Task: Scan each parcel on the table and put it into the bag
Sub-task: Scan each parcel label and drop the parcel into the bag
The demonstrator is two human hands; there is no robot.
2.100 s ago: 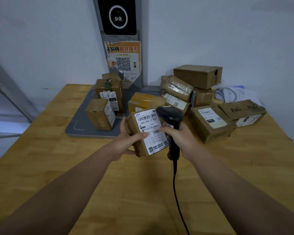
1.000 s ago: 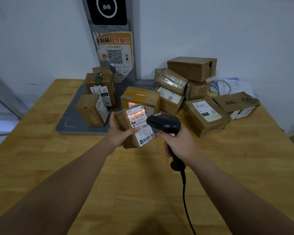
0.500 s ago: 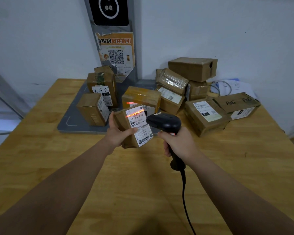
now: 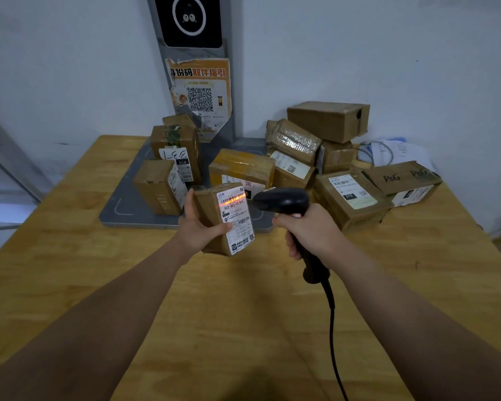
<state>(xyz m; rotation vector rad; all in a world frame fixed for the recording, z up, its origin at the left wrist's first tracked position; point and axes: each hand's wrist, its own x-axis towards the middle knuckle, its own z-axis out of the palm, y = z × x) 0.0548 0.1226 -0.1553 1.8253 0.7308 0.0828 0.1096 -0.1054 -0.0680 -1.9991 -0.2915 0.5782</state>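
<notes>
Scanner (image 4: 284,201) has drawn back; its red beam now crosses the barcode. Fingers of the left hand (image 4: 197,231) clasp the upright parcel (image 4: 209,208) above the table (image 4: 243,314), label facing right toward the scanner, gripped in the right hand (image 4: 310,230).

Parcel (image 4: 207,209) is done in plain brown cardboard, its white label (image 4: 237,224) printed with black barcodes and crossed by an orange-red scan line (image 4: 233,201). Barcode scanner (image 4: 284,201) is finished in black. Table (image 4: 243,328) is yellowish wood grain, and the poster (image 4: 200,82) is printed orange with a black QR code.
</notes>
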